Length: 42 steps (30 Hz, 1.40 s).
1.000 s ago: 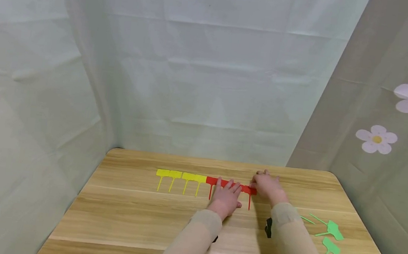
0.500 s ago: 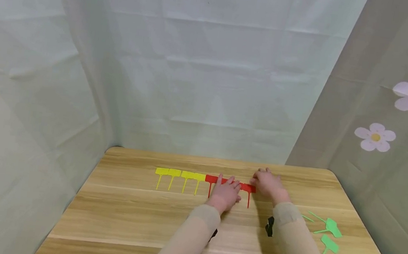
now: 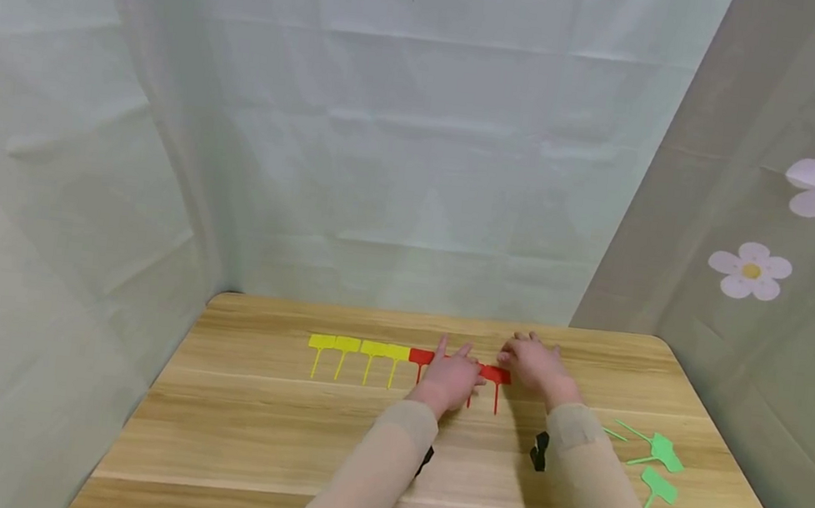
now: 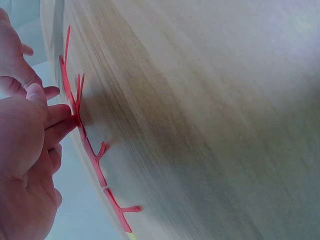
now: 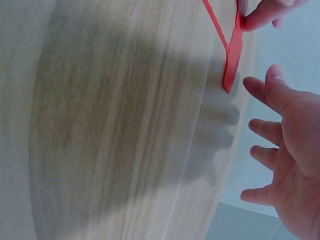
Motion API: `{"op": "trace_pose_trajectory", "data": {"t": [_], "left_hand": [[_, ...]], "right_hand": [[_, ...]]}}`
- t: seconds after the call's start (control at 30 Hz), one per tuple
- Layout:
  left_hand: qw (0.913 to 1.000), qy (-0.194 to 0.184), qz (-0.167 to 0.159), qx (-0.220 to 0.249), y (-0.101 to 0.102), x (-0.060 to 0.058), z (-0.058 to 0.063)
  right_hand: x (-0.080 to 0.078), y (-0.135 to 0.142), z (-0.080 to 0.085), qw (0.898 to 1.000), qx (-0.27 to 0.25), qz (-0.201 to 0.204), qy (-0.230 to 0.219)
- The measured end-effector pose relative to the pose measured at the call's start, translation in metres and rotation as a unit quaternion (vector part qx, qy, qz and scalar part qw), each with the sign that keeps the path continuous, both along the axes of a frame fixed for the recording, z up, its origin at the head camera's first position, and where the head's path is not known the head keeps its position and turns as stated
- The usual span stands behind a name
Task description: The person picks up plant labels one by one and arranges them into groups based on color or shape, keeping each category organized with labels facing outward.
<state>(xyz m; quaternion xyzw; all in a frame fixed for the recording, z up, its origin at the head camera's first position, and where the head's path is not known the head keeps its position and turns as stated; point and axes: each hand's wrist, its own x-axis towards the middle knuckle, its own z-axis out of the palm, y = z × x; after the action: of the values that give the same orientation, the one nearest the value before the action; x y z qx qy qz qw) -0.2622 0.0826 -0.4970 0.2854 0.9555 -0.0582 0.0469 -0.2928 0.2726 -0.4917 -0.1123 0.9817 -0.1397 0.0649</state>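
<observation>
A line of red flag-shaped cable tie tags (image 3: 495, 375) with notched stems lies across the table, its left end meeting a line of yellow tags (image 3: 372, 349). My left hand (image 3: 450, 376) lies over the middle red tags and hides part of them. In the left wrist view two of its fingertips (image 4: 65, 122) touch a red tag (image 4: 80, 120). At the right end of the line is my right hand (image 3: 532, 364). The right wrist view shows its fingers spread and holding nothing, with the thumb and index finger close by the end red tag (image 5: 232, 65).
Several green tags (image 3: 660, 486) lie loose at the right of the wooden table (image 3: 244, 428), beside my right forearm. Pale cloth (image 3: 418, 163) hangs behind the table's back edge and on both sides.
My left hand has shifted slightly over the red tags, and another red stem now shows beside its fingers. The right hand stays at the line's right end.
</observation>
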Motion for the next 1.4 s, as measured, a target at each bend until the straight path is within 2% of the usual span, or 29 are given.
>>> {"op": "trace_pose_trajectory", "data": {"t": [0.3,0.6,0.83,0.93,1.1,1.4], "left_hand": [[0.9994,-0.003,0.007,0.033,0.001,-0.004,-0.006],[0.9991,0.016,0.003,0.039,0.004,-0.002,-0.011],[0.9979,0.052,-0.003,0.037,0.011,0.0,-0.013],[0.9971,0.056,-0.002,0.051,0.013,0.0,-0.014],[0.9969,0.059,-0.002,0.052,0.019,0.003,-0.016],[0.9973,0.063,-0.02,0.034,0.03,0.01,-0.017]], "right_hand": [[0.003,0.005,0.0,1.0,-0.013,0.0,-0.002],[0.017,0.024,0.005,0.998,-0.048,0.004,0.032],[0.04,0.053,0.012,0.996,-0.07,0.003,0.049],[0.054,0.07,0.015,0.996,-0.073,0.001,0.051],[0.079,0.098,0.022,0.997,-0.061,-0.027,0.05],[0.11,0.138,0.013,0.996,-0.043,-0.066,0.04]]}}
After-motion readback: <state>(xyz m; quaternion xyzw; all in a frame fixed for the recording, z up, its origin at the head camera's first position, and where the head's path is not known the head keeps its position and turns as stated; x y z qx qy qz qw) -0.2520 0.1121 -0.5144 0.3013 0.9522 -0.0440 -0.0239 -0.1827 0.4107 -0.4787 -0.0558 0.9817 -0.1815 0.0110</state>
